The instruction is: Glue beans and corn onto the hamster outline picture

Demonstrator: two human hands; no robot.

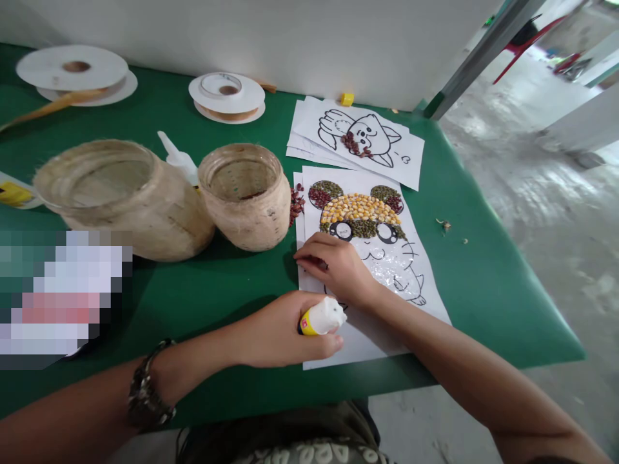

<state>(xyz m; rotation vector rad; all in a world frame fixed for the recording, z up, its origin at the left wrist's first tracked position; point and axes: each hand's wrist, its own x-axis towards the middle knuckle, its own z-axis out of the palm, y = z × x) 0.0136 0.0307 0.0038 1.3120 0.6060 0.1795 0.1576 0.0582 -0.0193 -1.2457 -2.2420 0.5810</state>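
Observation:
My left hand is closed around a small white glue bottle with a yellow label, its white top tilted up to the right. Under both hands lies a paper sheet with a cartoon hamster drawing. Yellow corn kernels cover its forehead; green and dark red beans fill the ears, and green beans sit between the eyes. Wet, shiny glue coats the cheek and body. My right hand rests over the sheet's left side, fingers loosely bent and apart, with nothing visible in them.
Two woven-looking jars, one large and one small, stand on the green table at left. Red beans lie beside the small jar. Behind are a fox drawing, a yellow cap and ribbon spools.

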